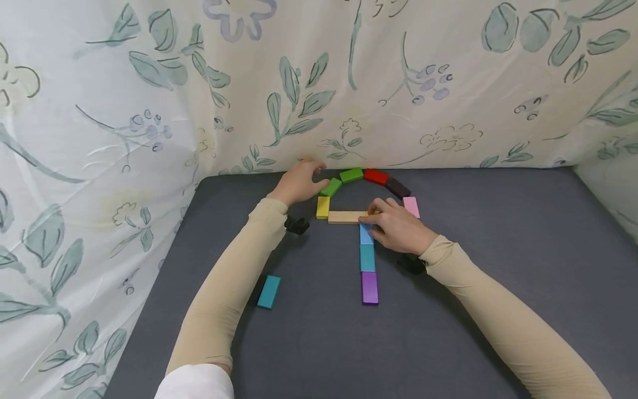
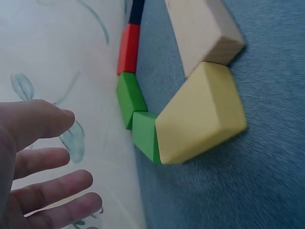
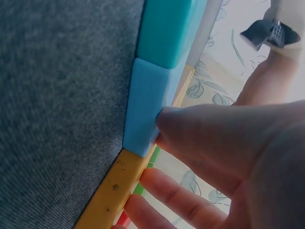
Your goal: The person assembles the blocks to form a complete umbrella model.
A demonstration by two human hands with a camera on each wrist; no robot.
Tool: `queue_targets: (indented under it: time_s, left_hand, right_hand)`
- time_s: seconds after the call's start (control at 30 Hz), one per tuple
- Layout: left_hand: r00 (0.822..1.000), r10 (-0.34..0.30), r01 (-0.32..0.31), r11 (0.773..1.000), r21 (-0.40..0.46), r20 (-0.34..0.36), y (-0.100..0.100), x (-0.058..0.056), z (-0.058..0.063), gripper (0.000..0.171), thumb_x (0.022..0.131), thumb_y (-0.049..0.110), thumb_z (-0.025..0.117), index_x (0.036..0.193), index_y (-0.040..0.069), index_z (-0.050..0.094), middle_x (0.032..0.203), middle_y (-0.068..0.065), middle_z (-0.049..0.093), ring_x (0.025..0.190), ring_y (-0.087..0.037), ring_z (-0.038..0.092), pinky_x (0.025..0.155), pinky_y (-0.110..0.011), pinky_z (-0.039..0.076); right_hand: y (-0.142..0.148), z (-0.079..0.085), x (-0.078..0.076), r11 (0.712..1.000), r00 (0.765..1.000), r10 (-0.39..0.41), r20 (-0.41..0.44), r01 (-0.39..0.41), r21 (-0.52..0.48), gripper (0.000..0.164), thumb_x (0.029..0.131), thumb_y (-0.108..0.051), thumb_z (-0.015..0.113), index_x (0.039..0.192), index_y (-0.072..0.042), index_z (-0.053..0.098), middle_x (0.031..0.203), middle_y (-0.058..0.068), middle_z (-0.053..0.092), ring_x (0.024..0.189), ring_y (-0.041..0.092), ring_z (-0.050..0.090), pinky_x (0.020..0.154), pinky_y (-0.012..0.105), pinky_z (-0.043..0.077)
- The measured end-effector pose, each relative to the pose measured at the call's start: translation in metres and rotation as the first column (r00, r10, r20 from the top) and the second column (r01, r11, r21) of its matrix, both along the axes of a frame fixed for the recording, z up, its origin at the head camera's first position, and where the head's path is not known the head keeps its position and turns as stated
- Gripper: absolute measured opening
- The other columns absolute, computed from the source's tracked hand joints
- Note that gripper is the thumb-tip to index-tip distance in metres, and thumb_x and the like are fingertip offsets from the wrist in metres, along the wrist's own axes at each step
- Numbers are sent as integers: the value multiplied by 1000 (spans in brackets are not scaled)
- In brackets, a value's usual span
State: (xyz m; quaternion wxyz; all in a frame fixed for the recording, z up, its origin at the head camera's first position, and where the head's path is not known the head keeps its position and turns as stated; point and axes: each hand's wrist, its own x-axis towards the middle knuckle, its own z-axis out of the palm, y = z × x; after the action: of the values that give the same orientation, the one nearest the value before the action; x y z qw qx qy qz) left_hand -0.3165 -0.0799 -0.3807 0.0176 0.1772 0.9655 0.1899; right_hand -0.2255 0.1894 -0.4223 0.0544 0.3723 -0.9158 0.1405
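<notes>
My left hand (image 1: 297, 184) hovers at the upper left of a ring of coloured blocks. Its fingers are spread and hold nothing in the left wrist view, apart from the green blocks (image 2: 127, 98) and the thick yellow block (image 2: 190, 119). My right hand (image 1: 401, 228) is over the ring's lower right. Its thumb touches a light blue block (image 3: 147, 105), while other fingertips rest along an orange-yellow block (image 3: 107, 195), mostly hidden from the head view. A plain wooden block (image 1: 344, 218) lies left of that hand, its end meeting the yellow one.
Red (image 1: 376, 177), dark (image 1: 398, 188) and pink (image 1: 411, 206) blocks continue the ring. Below the light blue block, a teal block (image 1: 367, 258) and a purple block (image 1: 370, 288) run in line. Another teal block (image 1: 269, 291) lies by the left forearm. Patterned cloth (image 1: 349, 83) rises behind the table.
</notes>
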Motion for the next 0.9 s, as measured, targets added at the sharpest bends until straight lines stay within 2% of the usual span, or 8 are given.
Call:
queue_targets:
  time_s: [0.27, 0.47, 0.63, 0.9]
  left_hand:
    - [997, -41, 41, 999, -6, -60, -15, 32, 9, 46, 103, 34, 65, 144, 13, 60, 137, -10, 62, 128, -28, 60, 105, -49, 51]
    - [988, -76, 76, 997, -4, -134, -25, 62, 12, 47, 102, 34, 66, 143, 11, 62, 132, -12, 64, 120, -29, 63, 100, -49, 53]
    - [975, -109, 109, 994, -12, -194, -33, 85, 12, 46, 101, 33, 68, 141, 11, 64, 127, -10, 64, 116, -28, 63, 97, -48, 56]
    - [959, -136, 134, 991, -26, -249, -49, 120, 7, 45, 99, 33, 72, 138, 10, 66, 128, -10, 65, 117, -29, 65, 96, -48, 56]
  right_hand:
    - [-1, -1, -1, 1000, 1000, -1, 23, 0, 3, 35, 93, -12, 78, 127, -8, 76, 117, 18, 63, 91, 28, 51, 73, 36, 46]
    - [-2, 0, -2, 1000, 998, -9, 55, 9, 2, 41, 93, -27, 81, 128, -8, 75, 119, 17, 62, 94, 29, 52, 73, 37, 46]
    - [-1, 1, -3, 1000, 998, -18, 62, 17, 16, 48, 89, -34, 84, 129, -9, 75, 120, 17, 62, 95, 29, 52, 74, 38, 48]
    - [-1, 2, -3, 1000, 997, -26, 77, 25, 18, 48, 89, -34, 84, 130, -10, 75, 121, 17, 61, 97, 29, 53, 74, 39, 49]
